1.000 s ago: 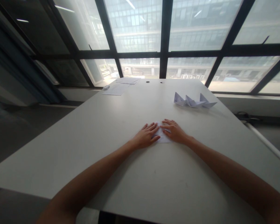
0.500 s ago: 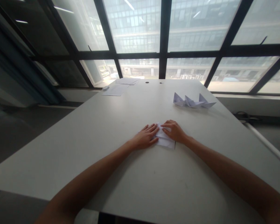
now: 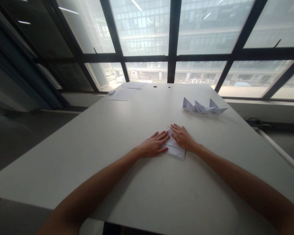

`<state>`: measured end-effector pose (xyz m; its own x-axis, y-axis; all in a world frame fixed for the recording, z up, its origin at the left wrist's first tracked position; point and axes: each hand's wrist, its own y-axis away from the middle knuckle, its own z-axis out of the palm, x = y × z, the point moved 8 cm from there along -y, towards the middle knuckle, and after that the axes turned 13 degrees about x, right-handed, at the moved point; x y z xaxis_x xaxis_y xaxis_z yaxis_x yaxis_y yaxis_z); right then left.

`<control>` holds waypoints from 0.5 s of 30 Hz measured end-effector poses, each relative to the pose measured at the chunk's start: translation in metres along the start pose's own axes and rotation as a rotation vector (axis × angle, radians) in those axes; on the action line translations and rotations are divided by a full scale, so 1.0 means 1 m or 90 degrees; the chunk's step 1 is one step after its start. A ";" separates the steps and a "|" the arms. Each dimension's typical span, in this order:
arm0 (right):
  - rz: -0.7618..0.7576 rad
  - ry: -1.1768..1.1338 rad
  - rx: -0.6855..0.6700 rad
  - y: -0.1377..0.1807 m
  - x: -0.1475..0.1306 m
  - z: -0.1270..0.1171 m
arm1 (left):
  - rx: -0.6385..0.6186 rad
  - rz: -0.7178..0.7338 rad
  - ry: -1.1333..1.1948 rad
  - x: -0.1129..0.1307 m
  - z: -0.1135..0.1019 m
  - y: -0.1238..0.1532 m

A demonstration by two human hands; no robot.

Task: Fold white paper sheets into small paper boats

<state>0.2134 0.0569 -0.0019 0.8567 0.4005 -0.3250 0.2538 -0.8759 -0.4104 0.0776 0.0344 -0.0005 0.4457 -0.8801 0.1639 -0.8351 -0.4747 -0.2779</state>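
Note:
A folded sheet of white paper (image 3: 175, 151) lies flat on the white table, with a crease or folded edge running across it. My left hand (image 3: 155, 144) rests flat on its left part, fingers spread and pointing to the right. On the upper right part lies my right hand (image 3: 182, 137), its fingers stretched out toward the upper left. Both hands cover much of the paper, so its full outline is hidden.
Several folded paper boats (image 3: 203, 107) stand in a row at the right rear of the table (image 3: 100, 143). Flat paper sheets (image 3: 122, 94) lie at the far left corner, beside a small pale object (image 3: 111, 92). Large windows rise behind the table.
My right hand has gone from bent fingers on the paper to fingers stretched flat over it. My left hand has shifted very slightly to the right.

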 end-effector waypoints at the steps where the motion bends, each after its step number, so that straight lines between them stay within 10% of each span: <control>1: -0.014 -0.004 0.006 0.001 -0.003 -0.001 | -0.001 0.002 0.002 0.001 0.000 0.000; 15: -0.077 0.004 0.114 0.001 -0.010 -0.019 | 0.034 0.027 0.143 0.003 -0.011 -0.002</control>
<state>0.2140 0.0473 0.0173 0.8276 0.4977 -0.2595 0.2713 -0.7594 -0.5913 0.0767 0.0329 0.0113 0.3227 -0.8772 0.3556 -0.8309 -0.4424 -0.3374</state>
